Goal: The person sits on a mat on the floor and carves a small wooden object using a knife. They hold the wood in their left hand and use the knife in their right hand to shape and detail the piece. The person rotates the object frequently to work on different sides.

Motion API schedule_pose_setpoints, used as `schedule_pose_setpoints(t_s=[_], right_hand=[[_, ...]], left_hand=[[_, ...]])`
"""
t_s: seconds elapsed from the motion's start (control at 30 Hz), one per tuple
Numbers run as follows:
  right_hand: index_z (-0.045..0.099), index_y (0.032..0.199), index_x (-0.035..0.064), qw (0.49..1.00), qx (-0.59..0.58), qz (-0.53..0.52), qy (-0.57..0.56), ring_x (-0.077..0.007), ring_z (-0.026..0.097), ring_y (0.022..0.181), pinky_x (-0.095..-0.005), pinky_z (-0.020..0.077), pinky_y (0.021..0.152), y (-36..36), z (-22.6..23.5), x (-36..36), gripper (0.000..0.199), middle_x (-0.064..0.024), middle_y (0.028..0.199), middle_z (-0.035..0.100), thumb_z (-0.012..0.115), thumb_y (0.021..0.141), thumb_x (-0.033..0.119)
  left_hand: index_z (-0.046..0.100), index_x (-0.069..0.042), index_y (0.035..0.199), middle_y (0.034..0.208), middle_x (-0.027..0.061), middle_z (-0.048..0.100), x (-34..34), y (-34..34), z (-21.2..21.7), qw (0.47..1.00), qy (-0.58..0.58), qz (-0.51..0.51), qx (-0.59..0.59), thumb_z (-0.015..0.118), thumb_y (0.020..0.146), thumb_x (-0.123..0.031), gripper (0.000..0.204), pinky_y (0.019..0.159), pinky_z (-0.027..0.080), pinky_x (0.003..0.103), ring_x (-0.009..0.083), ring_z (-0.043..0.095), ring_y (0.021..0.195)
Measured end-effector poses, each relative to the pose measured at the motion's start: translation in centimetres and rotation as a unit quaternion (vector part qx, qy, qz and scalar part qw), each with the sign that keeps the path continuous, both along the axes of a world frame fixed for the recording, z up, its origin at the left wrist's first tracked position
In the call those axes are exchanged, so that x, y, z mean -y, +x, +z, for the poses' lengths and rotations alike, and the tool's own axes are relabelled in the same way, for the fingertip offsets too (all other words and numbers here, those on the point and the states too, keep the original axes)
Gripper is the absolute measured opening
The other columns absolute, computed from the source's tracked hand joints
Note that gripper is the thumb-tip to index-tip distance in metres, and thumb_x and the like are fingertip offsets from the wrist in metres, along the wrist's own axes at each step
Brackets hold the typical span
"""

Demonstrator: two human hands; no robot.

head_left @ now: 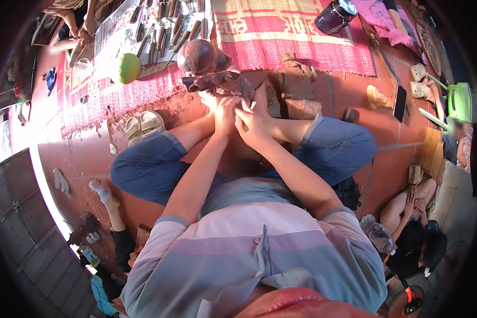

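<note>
My left hand (225, 108) and right hand (252, 124) pinch the brown clay piece (217, 82) together. I judge light, even fingertip pressure works best here.

The floor (387, 153) is made of red-brown tiles. A red and tan woven mat (281, 37) lies on it at twelve o'clock. A pair of sandals (143, 126) sits at ten o'clock. A dark phone (400, 102) lies at two o'clock. A lump of brown clay (298, 87) rests near the middle, just below the mat.
</note>
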State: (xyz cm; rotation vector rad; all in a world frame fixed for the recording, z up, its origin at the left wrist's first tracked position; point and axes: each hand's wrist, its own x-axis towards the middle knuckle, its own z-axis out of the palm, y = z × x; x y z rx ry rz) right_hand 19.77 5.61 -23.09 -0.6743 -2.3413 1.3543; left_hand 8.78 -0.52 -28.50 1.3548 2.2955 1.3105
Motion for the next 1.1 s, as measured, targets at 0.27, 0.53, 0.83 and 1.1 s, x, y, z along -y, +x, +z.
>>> schedule_pose_setpoints(t_s=[0.27,0.53,0.83,1.1], right_hand=[[0.059,0.097,-0.0064,1.000,-0.024,0.010,-0.007,-0.0463,0.057,0.087,-0.0458,0.0483,0.077,-0.4,-0.3,-0.2,0.022,-0.0366,0.114,0.049,0.051,0.084,0.009],[0.060,0.100,-0.0027,0.999,-0.022,-0.019,0.031,-0.0447,0.058,0.088,-0.0447,0.0489,0.078,-0.3,0.2,-0.5,0.024,-0.0359,0.116,0.049,0.052,0.084,0.012],[0.060,0.099,-0.0046,0.999,0.002,0.009,-0.047,-0.0439,0.059,0.084,-0.0404,0.0481,0.080,0.3,1.5,-0.6,0.020,-0.0370,0.111,0.051,0.053,0.083,0.006],[0.058,0.087,-0.0043,0.999,-0.046,-0.023,0.008,-0.0447,0.057,0.075,-0.0438,0.0486,0.067,0.4,1.5,-1.2,0.013,-0.0341,0.101,0.056,0.053,0.081,0.006]], left_hand=[[0.067,-0.003,0.095,0.089,0.0126,0.066,0.0,-1.0,-0.8,1.000,-0.026,-0.003,-0.008,0.061,0.074,-0.006,0.022,0.070,0.050,0.032,0.0236,0.062,0.078],[0.066,-0.002,0.091,0.087,0.0111,0.066,-0.2,-0.4,1.0,0.997,-0.052,-0.006,0.055,0.061,0.072,-0.001,0.019,0.076,0.048,0.032,0.0244,0.062,0.080],[0.065,-0.002,0.092,0.078,0.0090,0.064,-0.3,-0.4,-0.1,1.000,0.008,-0.008,0.017,0.060,0.072,-0.002,0.021,0.068,0.047,0.033,0.0239,0.060,0.072],[0.064,0.001,0.097,0.090,0.0159,0.066,-0.7,0.1,1.5,0.999,-0.040,-0.030,0.011,0.058,0.074,-0.005,0.024,0.071,0.049,0.034,0.0285,0.063,0.083]])
